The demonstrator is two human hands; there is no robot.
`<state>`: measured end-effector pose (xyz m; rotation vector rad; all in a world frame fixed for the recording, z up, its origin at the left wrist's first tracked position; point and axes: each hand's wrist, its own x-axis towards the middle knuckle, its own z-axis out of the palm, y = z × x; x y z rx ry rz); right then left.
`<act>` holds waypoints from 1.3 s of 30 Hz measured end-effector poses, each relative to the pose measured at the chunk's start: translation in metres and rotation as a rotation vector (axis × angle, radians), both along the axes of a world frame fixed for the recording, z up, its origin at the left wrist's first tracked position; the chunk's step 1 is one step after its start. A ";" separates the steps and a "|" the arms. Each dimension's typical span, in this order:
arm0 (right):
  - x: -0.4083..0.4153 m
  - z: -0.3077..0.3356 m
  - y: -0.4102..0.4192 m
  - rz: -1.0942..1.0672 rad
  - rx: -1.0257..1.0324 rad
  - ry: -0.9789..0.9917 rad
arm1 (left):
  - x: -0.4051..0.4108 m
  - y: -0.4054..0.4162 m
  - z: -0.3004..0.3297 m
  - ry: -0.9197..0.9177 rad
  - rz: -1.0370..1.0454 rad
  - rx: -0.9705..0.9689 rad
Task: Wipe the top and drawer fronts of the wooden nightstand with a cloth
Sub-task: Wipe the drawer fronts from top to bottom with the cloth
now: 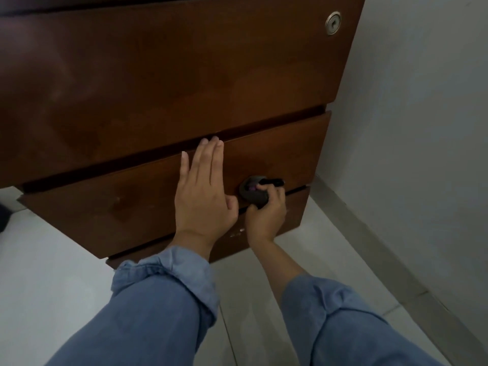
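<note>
From the head camera, the wooden nightstand (163, 75) fills the upper left: dark reddish-brown wood with a smooth, slightly glossy finish and faint blotchy marks. Three flat rectangular drawer fronts stack downward, parted by dark narrow gaps. The tall top drawer front (148, 83) carries a round metal lock (332, 23) near its upper right corner. The middle drawer front (111, 207) sits below it, and only a strip of the bottom drawer front (293, 210) shows.

The nightstand's right edge stands close to a pale grey wall (417, 128), with a narrow wedge of light tiled floor (330, 233) and a grey skirting strip (383, 249) between them. More open floor lies to the lower left.

The left hand (203, 191) lies flat and open on the middle drawer front, fingers straight and together, fingertips reaching its upper edge. The right hand (266, 215) is closed around a bunched dark cloth (253, 192), pressing it to the lower right part of the middle drawer front, at the gap above the bottom one. A small purple patch shows in the cloth's folds. The two hands sit just beside each other. Both forearms wear rolled-up blue denim sleeves (163, 291).
</note>
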<state>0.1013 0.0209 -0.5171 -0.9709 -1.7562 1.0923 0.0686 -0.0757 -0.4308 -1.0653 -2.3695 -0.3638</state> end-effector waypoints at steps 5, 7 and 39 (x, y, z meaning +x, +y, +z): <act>-0.003 -0.004 -0.034 0.154 -0.157 0.112 | 0.005 -0.003 0.007 -0.033 0.001 -0.009; -0.003 -0.005 -0.044 0.181 -0.100 0.072 | 0.009 -0.004 0.013 -0.056 0.002 -0.032; -0.072 0.026 -0.199 0.269 0.771 0.028 | -0.043 -0.207 -0.003 -0.776 0.308 1.269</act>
